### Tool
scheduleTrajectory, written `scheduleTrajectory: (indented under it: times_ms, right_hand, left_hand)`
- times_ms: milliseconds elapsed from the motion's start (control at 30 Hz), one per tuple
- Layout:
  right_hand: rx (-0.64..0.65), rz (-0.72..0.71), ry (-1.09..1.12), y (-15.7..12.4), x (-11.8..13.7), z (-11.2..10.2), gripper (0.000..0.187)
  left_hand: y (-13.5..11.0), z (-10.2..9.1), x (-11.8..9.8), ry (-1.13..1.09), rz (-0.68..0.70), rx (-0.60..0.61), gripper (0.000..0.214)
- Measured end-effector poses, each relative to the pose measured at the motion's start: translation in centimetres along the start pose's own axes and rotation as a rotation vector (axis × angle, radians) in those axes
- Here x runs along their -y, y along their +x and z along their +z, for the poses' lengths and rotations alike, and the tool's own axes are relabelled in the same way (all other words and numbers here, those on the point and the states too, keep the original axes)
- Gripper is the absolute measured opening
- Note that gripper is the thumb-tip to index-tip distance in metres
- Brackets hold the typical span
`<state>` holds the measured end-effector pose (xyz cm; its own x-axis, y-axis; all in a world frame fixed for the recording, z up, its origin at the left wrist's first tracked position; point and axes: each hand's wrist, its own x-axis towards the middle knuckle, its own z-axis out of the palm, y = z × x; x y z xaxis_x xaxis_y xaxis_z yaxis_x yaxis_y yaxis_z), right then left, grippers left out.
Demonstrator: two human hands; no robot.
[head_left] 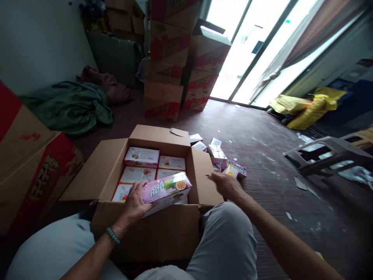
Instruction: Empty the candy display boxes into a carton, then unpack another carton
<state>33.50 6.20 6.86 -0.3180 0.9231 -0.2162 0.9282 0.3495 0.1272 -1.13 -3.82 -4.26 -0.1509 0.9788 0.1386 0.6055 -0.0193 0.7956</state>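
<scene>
My left hand point(136, 205) grips the end of a purple and white drink box point(166, 189) with a passion fruit picture, tilted above an open carton point(136, 134). Inside that carton, several similar small boxes point(138, 174) lie side by side with pale faces up. My right hand point(226, 186) is over the carton's right flap point(204, 175), in front of a yellow-fronted box point(230, 171) on the floor. Its fingers are blurred, so whether they hold anything does not show.
Several loose boxes point(217, 153) lie on the floor right of the carton. A large red and brown carton point(43, 171) stands at left, and stacked cartons point(163, 97) rise behind. A grey stool point(329, 155) and yellow sacks point(309, 109) are at right; a green sack point(72, 105) lies back left.
</scene>
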Motion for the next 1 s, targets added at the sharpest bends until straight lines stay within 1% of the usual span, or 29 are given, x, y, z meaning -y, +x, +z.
scheduleTrajectory:
  times_ms: [33, 67, 133, 200, 233, 267, 333, 367, 400, 433, 467, 500, 533, 567, 667, 733, 800, 867, 933, 1000]
  right_hand:
    - [0.012, -0.040, 0.069, -0.5, 1.3, 0.2, 0.024]
    - [0.042, -0.114, 0.133, -0.9, 2.8, 0.4, 0.021]
    - [0.117, -0.255, 0.232, -1.5, 5.8, 0.8, 0.018]
    - [0.176, -0.359, 0.291, -1.9, 8.4, 1.0, 0.019]
    - [0.199, -0.396, 0.302, -2.0, 9.4, 1.1, 0.018]
    - [0.215, -0.426, 0.305, -2.0, 10.2, 1.1, 0.016]
    - [0.242, -0.469, 0.293, -1.9, 11.1, 1.0, 0.019]
    - [0.253, -0.486, 0.287, -1.6, 11.3, 1.1, 0.021]
    - [0.259, -0.498, 0.286, -1.2, 11.3, 1.2, 0.021]
    - [0.258, -0.506, 0.293, -0.7, 11.2, 1.4, 0.018]
    - [0.252, -0.509, 0.307, -0.2, 11.0, 1.7, 0.015]
    - [0.237, -0.500, 0.328, 0.5, 10.7, 2.2, 0.013]
    - [0.223, -0.478, 0.351, 1.1, 10.4, 2.7, 0.014]
    - [0.216, -0.448, 0.373, 1.8, 10.0, 3.3, 0.018]
    - [0.213, -0.349, 0.409, 3.4, 9.1, 5.1, 0.022]
    - [0.196, -0.317, 0.441, 4.1, 8.7, 5.7, 0.023]
    - [0.183, -0.303, 0.478, 4.7, 8.7, 6.0, 0.024]
    - [0.210, -0.289, 0.484, 5.2, 8.8, 5.9, 0.024]
    - [0.239, -0.279, 0.482, 5.5, 8.9, 5.9, 0.022]
    - [0.252, -0.274, 0.492, 5.8, 9.0, 5.9, 0.021]
  left_hand:
    - [1.1, -0.1, -0.2, -0.022, -0.091, 0.005, 0.071]
    - [2.5, -0.1, -0.5, -0.052, -0.186, 0.016, 0.074]
    - [5.7, 0.0, -1.8, -0.169, -0.382, 0.059, 0.078]
    - [8.9, 0.7, -4.4, -0.365, -0.520, 0.127, 0.081]
    - [10.4, 1.5, -6.0, -0.480, -0.548, 0.171, 0.082]
    - [11.8, 2.5, -7.9, -0.585, -0.551, 0.192, 0.084]
    - [14.4, 4.9, -11.4, -0.758, -0.455, 0.264, 0.083]
    - [15.6, 6.3, -12.9, -0.838, -0.399, 0.324, 0.086]
    - [16.7, 7.5, -13.9, -0.843, -0.323, 0.373, 0.084]
    - [17.8, 8.5, -14.3, -0.701, -0.229, 0.376, 0.078]
    - [18.8, 9.2, -14.2, -0.561, -0.165, 0.358, 0.075]
    - [19.7, 9.6, -13.5, -0.418, -0.125, 0.331, 0.073]
    - [20.5, 9.6, -12.2, -0.283, -0.111, 0.297, 0.070]
    - [21.1, 9.3, -10.4, -0.169, -0.119, 0.265, 0.065]
    - [22.8, 6.8, -3.4, 0.185, -0.171, 0.207, 0.045]
    - [23.9, 4.9, 1.1, 0.407, -0.184, 0.212, 0.043]
    - [25.1, 3.8, 4.8, 0.576, -0.177, 0.253, 0.052]
    - [25.9, 3.6, 7.8, 0.695, -0.150, 0.308, 0.073]
    - [25.9, 4.2, 10.2, 0.780, -0.105, 0.364, 0.099]
    - [24.9, 5.5, 12.1, 0.842, -0.051, 0.405, 0.121]
